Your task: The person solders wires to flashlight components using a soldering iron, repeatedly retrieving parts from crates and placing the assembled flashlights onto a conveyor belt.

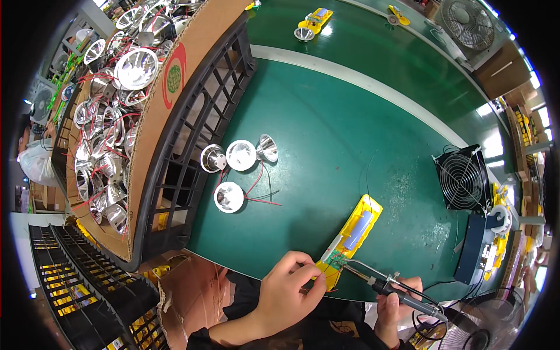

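A yellow plastic housing (368, 205) lies slantwise near the table's front edge. Inside it are a lilac cylindrical battery (358, 230) and a small green circuit board (335, 259). My right hand (392, 304) grips a soldering iron (408, 300) with a thin metal tube along its shaft. The iron's tip reaches the board, but exact contact is too small to tell. Pinched together at the housing's near left edge are the fingers of my left hand (291, 290); what sits between them is hidden. Thin red wires show beside these fingertips.
Several silvery reflector cups (241, 155) with red and black leads lie left of centre. A cardboard box (192, 36) full of reflectors rests in a black crate (153, 192) at left. A small black fan (462, 178) and a dark blue box (473, 248) stand at right.
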Demonstrator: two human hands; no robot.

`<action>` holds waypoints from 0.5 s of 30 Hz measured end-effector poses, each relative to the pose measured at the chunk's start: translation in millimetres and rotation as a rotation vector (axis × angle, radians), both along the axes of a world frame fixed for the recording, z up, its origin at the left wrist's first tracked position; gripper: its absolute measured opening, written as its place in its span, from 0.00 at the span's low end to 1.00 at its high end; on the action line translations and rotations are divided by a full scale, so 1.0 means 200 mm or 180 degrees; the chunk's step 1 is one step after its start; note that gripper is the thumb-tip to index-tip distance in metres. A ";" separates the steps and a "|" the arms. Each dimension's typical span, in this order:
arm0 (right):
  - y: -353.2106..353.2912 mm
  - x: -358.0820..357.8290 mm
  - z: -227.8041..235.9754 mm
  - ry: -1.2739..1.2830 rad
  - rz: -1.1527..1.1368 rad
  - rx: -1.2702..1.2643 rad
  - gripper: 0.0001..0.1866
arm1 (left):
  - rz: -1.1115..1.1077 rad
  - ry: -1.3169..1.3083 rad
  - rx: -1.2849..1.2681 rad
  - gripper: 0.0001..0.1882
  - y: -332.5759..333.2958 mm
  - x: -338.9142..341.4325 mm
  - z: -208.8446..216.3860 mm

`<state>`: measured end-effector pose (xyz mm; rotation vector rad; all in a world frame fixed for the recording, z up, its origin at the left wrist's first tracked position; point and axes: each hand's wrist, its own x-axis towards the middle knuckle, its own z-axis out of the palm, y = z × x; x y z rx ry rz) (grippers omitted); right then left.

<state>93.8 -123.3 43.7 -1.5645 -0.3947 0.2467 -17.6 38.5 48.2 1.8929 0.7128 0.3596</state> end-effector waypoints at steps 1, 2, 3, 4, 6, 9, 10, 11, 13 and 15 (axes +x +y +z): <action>0.00 0.00 0.00 0.0061 0.0027 0.0020 0.23 | -0.0046 0.0077 -0.0125 0.03 0.00 0.00 0.00; 0.00 0.00 0.00 0.0120 0.0055 0.0043 0.23 | 0.0001 0.0012 -0.0034 0.03 0.00 0.00 -0.01; 0.00 0.00 0.00 0.0124 0.0052 0.0038 0.23 | 0.0015 -0.0021 0.0018 0.03 0.00 0.00 -0.01; -0.01 0.00 -0.01 0.0135 0.0043 0.0046 0.23 | -0.0020 0.0001 -0.0025 0.03 0.00 0.00 -0.01; -0.01 -0.01 -0.02 0.0149 0.0038 0.0049 0.23 | 0.0042 -0.0010 0.0014 0.03 0.00 0.00 -0.01; -0.01 0.00 -0.04 -0.0015 0.0157 0.0167 0.18 | 0.0073 -0.0020 -0.0014 0.03 -0.01 0.00 -0.01; -0.01 0.00 -0.04 0.0009 0.0148 0.0158 0.18 | 0.0043 -0.0013 -0.0074 0.03 -0.01 0.00 -0.02; -0.01 0.00 -0.04 0.0023 0.0114 0.0227 0.18 | 0.0090 -0.0075 0.0007 0.03 -0.01 0.00 -0.02; -0.02 0.00 -0.04 0.0029 0.0151 0.0137 0.18 | 0.0060 -0.0047 0.0019 0.03 -0.01 0.00 -0.02; -0.01 0.00 -0.04 0.0021 0.0160 0.0124 0.18 | 0.0108 -0.0108 0.0063 0.03 -0.01 0.00 -0.02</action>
